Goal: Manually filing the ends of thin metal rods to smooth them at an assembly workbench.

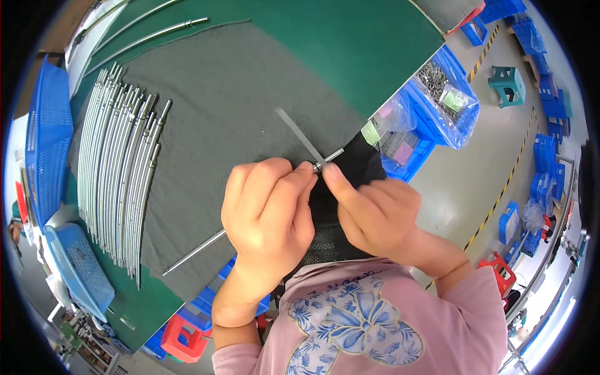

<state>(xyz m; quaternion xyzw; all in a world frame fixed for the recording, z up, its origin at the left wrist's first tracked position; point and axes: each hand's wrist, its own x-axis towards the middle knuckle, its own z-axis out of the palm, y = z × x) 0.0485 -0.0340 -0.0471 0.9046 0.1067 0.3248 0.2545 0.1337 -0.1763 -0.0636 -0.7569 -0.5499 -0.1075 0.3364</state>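
My left hand (269, 203) is closed around a slim silver metal rod (195, 252). The rod slants from the lower left, passes under my fingers and comes out at the upper right with a grooved end. My right hand (375, 209), slightly blurred, pinches the lower end of a thin, flat grey strip (300, 134). That strip crosses the rod near its grooved end, close to my left fingertips; whether it is a file or another kind of strip I cannot tell. Many similar metal rods (119, 169) lie side by side at the left.
A grey cloth (206, 125) covers much of the green table (312, 31). Blue baskets (47, 137) stand along the left edge. Blue bins (409, 150) with small metal parts and bags sit past the right edge. A red stool (181, 337) is below, a teal stool (507, 86) farther right.
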